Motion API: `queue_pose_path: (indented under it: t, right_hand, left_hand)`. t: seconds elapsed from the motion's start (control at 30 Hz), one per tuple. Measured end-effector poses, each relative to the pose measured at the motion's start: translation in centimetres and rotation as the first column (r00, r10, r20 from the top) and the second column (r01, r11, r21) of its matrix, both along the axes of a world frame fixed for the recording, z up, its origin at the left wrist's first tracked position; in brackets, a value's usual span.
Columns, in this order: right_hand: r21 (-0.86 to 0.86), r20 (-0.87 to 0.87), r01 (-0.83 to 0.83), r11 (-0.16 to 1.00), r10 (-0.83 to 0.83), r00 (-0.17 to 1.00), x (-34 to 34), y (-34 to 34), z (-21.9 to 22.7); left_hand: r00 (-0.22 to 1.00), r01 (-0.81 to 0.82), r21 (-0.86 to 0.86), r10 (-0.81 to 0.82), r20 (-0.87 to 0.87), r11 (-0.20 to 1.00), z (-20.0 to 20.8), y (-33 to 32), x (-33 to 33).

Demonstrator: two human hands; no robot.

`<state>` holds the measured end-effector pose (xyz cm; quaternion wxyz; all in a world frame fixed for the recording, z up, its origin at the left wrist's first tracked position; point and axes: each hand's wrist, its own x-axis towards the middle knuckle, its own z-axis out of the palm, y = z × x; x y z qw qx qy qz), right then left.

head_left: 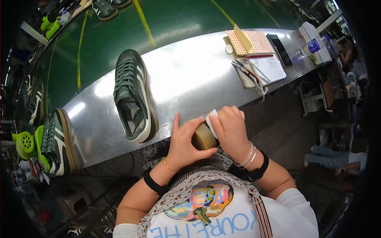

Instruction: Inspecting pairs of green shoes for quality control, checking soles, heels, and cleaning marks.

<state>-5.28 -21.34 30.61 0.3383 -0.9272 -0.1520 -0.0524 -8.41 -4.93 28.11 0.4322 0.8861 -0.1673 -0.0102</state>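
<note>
Left hand [185, 142] is curling thumb and fingers around a rounded tan-brown object [206, 137], keeping it to the right of the landmark, a dark green shoe [129, 85]. Right hand [230, 126] is gripping a flat white piece [212, 123] at the object's rim; whether the two are touching, cannot tell. Landmark shoe is standing upright on the metal bench [190, 79], toe pointing away from the person. Left of the shoe, well apart, a striped shoe [60, 139] is resting at the bench's end. Far right of the shoe, scissors [247, 71], a notebook [270, 69] and a phone [280, 50] are lying. Beyond the shoe, a green surface [115, 29] is showing yellow lines.
</note>
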Motion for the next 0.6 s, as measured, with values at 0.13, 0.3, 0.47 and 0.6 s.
queue_pose_path:
  t: [0.13,0.3,0.47,0.6]
  right_hand:
    - [0.046,-0.067,-0.045,0.998,0.048,0.997,-3.1,-1.8,0.4]
    - [-0.085,0.036,-0.044,0.995,0.047,0.998,2.8,1.6,-1.1]
    - [-0.132,0.158,0.062,0.989,-0.041,0.987,5.8,-0.7,-1.3]
    - [0.183,-0.196,0.110,0.977,-0.073,0.978,2.5,-4.7,-0.2]
  left_hand:
    - [0.999,-0.037,-0.024,0.036,-0.019,0.999,0.1,0.1,-0.2]
    - [0.999,-0.043,-0.040,0.042,-0.031,0.998,-0.2,-0.3,-0.2]
    - [0.999,-0.031,-0.021,0.030,-0.033,0.999,-0.6,0.1,-0.3]
    - [0.997,-0.045,-0.057,0.041,-0.072,0.997,-0.3,0.3,-0.4]
